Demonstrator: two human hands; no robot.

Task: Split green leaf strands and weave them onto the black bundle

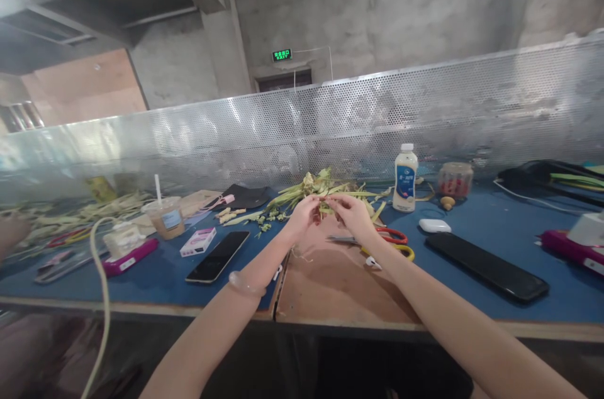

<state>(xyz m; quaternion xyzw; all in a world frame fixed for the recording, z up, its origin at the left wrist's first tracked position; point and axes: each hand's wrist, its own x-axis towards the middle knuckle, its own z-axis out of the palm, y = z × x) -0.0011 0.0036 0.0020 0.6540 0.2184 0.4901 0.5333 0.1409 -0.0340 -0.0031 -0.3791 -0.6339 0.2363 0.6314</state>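
Observation:
My left hand (303,218) and my right hand (350,215) meet over a brown board (340,301), fingertips pinched close together. What lies between the fingers is too small and blurred to name. Just behind them is a loose heap of pale green and yellowish plant strips (311,184). Scissors (394,235) with red and yellow handles lie partly under my right forearm, blades toward the left. Close to the scissors rests a white earbud (372,262). A bracelet circles my left wrist.
Left on the blue table are a phone (218,257), a pink-and-white box (198,241), a drink cup (167,219) and a power strip (129,257). To the right stand a bottle (404,179), a jar (455,180), an earbud case (435,226) and a black case (486,267). Another person's hand (12,232) shows far left.

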